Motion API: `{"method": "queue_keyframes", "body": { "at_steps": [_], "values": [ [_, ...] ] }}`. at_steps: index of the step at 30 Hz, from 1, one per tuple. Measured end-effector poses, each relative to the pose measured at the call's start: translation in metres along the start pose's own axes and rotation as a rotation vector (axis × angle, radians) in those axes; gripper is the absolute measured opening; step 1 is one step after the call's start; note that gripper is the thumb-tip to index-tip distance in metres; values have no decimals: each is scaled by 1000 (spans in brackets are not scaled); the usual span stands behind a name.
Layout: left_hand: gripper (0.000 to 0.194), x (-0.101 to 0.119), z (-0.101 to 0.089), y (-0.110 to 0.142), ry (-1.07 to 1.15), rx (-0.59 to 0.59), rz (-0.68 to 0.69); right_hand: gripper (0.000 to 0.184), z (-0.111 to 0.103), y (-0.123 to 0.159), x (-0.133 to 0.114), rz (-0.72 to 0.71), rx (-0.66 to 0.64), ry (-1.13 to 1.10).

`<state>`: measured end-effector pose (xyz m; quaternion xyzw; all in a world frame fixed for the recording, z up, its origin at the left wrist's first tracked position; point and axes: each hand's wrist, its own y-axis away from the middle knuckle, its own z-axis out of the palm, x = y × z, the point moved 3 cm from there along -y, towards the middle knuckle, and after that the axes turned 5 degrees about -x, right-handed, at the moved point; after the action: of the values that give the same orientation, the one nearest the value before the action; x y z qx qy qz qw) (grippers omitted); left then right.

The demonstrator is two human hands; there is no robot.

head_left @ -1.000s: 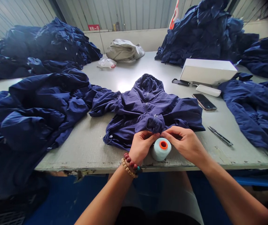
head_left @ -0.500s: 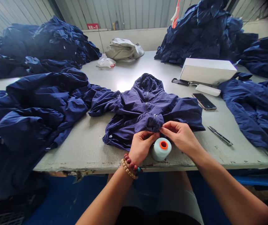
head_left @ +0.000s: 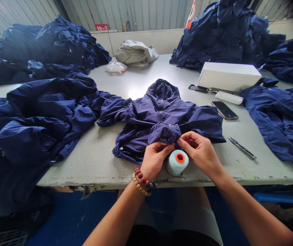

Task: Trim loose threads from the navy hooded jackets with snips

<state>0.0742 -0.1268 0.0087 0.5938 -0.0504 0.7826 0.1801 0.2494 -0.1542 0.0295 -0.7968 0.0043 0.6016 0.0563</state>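
Observation:
A navy hooded jacket point(head_left: 146, 111) lies spread face up in front of me, its zip running down the middle and its lower front bunched up. My left hand point(head_left: 154, 159) is closed, thumb and forefinger pinching the bunched hem of the jacket. At the hem's right side, my right hand point(head_left: 201, 150) holds thumb and forefinger together in a pinch; what is between them is too small to make out. A thin thread loops over the bunched cloth. Between my hands stands a pale green thread cone point(head_left: 177, 164) with an orange core.
Thread snips point(head_left: 242, 148), a phone point(head_left: 225, 110), a white power bank point(head_left: 228, 97) and a white box point(head_left: 228, 76) lie to the right. Navy garments point(head_left: 46, 116) are heaped left, more point(head_left: 218, 37) at the back right. A grey cloth bundle point(head_left: 136, 53) sits behind.
My right hand has shifted very slightly right along the hem. The left hand keeps its pinch, and the view has moved a little.

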Motion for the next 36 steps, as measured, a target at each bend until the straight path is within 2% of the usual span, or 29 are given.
{"method": "queue_keyframes", "body": {
  "at_steps": [3, 6, 8, 11, 13, 17, 23, 29, 36],
  "values": [
    [38, 1, 0, 0, 0, 7, -6, 31, -6, 6, -9, -113, 20, 153],
    [37, 1, 0, 0, -5, 12, 7, 31, -10, 6, -15, -155, -86, 245],
    [36, 0, 0, 0, -11, 14, 9, 32, -11, 2, -12, -100, -171, 223],
    [36, -1, -1, -1, -12, 18, 7, 38, -10, -4, 0, 53, -295, 102],
    [35, -1, -1, -1, -11, 19, 10, 42, -8, -7, 7, 119, -336, 16],
    [36, -1, 0, 0, -10, 30, 2, 43, -3, -10, 9, 135, -319, -84],
    [40, -3, 0, -1, 23, 52, 9, 44, 1, -9, 2, 103, -257, -109],
    [40, -3, 1, -2, -8, 30, 16, 48, 4, -9, 8, 154, -251, -218],
    [39, -4, 2, -3, -36, 1, 27, 49, 8, -11, 5, 188, -185, -321]
  ]
}}
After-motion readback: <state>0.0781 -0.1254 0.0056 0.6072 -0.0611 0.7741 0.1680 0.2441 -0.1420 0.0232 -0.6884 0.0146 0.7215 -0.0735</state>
